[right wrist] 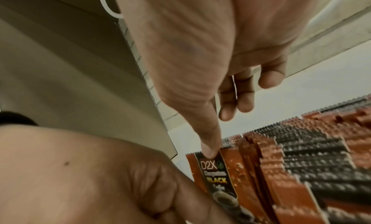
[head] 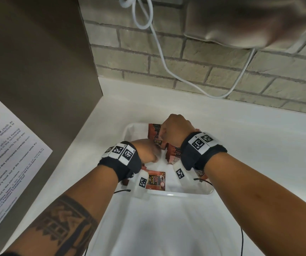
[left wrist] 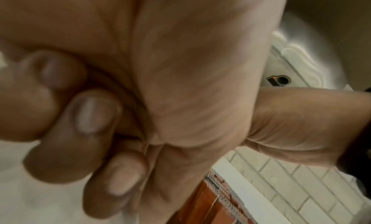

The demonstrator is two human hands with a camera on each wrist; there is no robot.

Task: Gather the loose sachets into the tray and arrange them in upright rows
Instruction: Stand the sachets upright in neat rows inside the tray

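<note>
Sachets (head: 174,152) stand against tray (head: 130,127) far edge, right hand (head: 176,130) pinching one, left hand (head: 146,150) curled empty.

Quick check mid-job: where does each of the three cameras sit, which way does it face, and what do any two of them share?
Head: worn on the head, looking down at the white plastic tray on the counter; both forearms, left hand and right hand show.
Left wrist: looks along the left palm; curled fingers fill it.
Right wrist: looks along the right hand; its forefinger touches the front red-brown D2X coffee sachet of the upright row.
Shared: head and right wrist both show that sachet.
</note>
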